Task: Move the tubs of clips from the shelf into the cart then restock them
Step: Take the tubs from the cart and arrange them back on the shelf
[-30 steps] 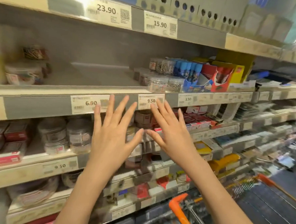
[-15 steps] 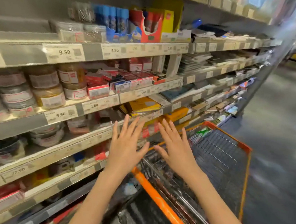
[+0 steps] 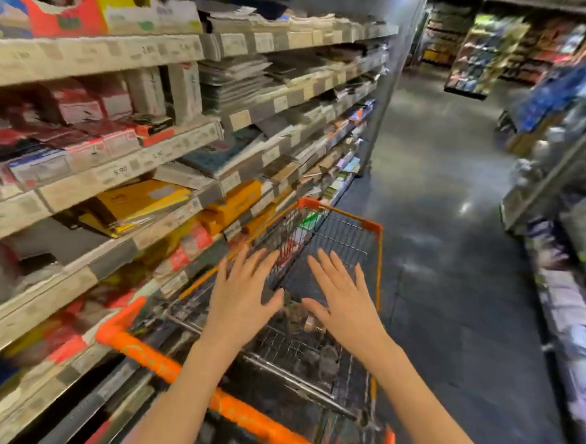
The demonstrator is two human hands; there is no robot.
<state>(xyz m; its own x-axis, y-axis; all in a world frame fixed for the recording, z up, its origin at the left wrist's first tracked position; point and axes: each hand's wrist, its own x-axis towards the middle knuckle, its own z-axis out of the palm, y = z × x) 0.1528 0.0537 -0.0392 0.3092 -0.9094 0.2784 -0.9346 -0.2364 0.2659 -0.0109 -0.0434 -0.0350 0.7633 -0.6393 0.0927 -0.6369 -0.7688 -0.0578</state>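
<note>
While both hands hover over the cart (image 3: pixel 377 227), neither one holds anything: the left hand (image 3: pixel 242 294) and the right hand (image 3: pixel 345 300) are spread flat, palms down, fingers straight and fanned wide, a little apart from each other above the wire basket. Below and between them lie some small round tubs (image 3: pixel 296 316), blurred but seemingly clear plastic with dark contents, resting on the basket floor near the orange handle (image 3: pixel 225 406) (how many there are cannot be made out). No tubs of clips can be picked out on the shelves (image 3: pixel 92 171) to the left, which show boxes, envelopes and stacked paper goods in this stretch; that part of the picture is smeared, so a few may be missed.

Judging from this, the tubs appear to be in the cart already, and the step in hand looks like the reach down to take them out for restocking. The next move calls for lowering both hands into the basket, closing the fingers round a tub or two without knocking the rest about, then lifting clear of the wire sides and turning left toward the shelf.
</note>
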